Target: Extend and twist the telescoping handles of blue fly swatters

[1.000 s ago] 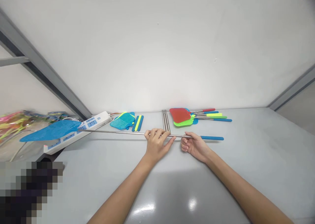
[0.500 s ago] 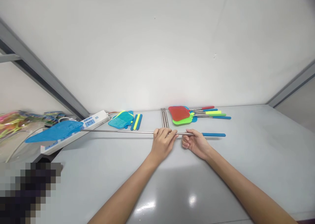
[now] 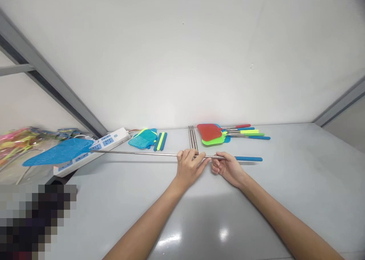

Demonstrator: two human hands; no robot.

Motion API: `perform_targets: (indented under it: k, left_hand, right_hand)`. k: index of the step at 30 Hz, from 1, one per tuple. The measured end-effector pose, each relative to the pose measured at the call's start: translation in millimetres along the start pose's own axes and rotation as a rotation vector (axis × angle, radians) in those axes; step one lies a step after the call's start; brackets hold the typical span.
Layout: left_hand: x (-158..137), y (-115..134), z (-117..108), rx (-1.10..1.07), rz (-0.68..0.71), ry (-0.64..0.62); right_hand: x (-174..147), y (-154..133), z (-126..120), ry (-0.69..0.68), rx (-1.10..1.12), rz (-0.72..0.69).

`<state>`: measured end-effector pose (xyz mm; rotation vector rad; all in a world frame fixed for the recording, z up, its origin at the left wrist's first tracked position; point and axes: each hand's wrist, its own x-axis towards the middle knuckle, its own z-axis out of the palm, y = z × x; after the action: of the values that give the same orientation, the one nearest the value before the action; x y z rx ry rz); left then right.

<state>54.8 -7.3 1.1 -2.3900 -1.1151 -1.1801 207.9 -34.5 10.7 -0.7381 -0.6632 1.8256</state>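
Okay, the blue plastic-mesh fly swatter with the long thin steel rod (image 3: pixel 61 152) lies crosswise in both hands, head at left, blue tube handle (image 3: pixel 248 158) at right. The left hand (image 3: pixel 190 166) has a narrow pinch on the rod, fingers over the top, covering part of it. The right hand (image 3: pixel 229 169) also pinches narrowly, thumb and curled fingers on the rod by the handle, whose inner end is hidden. The left fingers hide the near ends of the short steel rods (image 3: pixel 192 138). Swatter head overlaps the white power strip with blue socket panels (image 3: pixel 122 135); can't tell if they touch. Swatters stacked under the red one (image 3: pixel 209 132) overlap; exact count unclear. Blue and yellow loose mesh heads (image 3: pixel 144 139) overlap too, just beside blue and yellow tube grips (image 3: pixel 160 141). Pixelated dark patch (image 3: pixel 25 222) bottom left, unreadable. Forearms cut off at bottom. Clear plastic bag (image 3: pixel 17 147) holds pink, yellow and green pieces; contents hard to make out, cut by left edge. Grey tabletop (image 3: pixel 302 180) ends at the white wall (image 3: pixel 182 62) behind; it runs wide right of the handle toward the right grey frame bar (image 3: pixel 342 102), and between the forearms, with glare there.
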Motion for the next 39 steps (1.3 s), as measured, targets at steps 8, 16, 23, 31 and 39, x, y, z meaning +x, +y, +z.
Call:
perform_targets:
  k: [8, 16, 23, 31, 39]
  left_hand:
    - [0.3, -6.0, -1.7, 0.088, 0.030, 0.057]
    - [-0.2, -12.0, -2.6, 0.213, 0.127, 0.083]
    - [1.2, -15.6, -6.1, 0.275, 0.203, 0.073]
    - [3.3, -20.3, -7.7, 0.255, 0.229, 0.093]
    - [4.8, -23.6, -12.1, 0.265, 0.241, 0.084]
  right_hand:
    - [-1.6, 1.4, 0.8, -0.042, -0.052, 0.032]
    - [-1.9, -2.6, -1.2, -0.066, -0.069, 0.109]
    - [-1.5, -6.0, -6.6, -0.084, -0.102, 0.127]
    - [-2.3, -11.8, -4.8, -0.071, -0.151, 0.092]
    - [-1.7, -11.5, -8.4, -0.062, -0.155, 0.052]
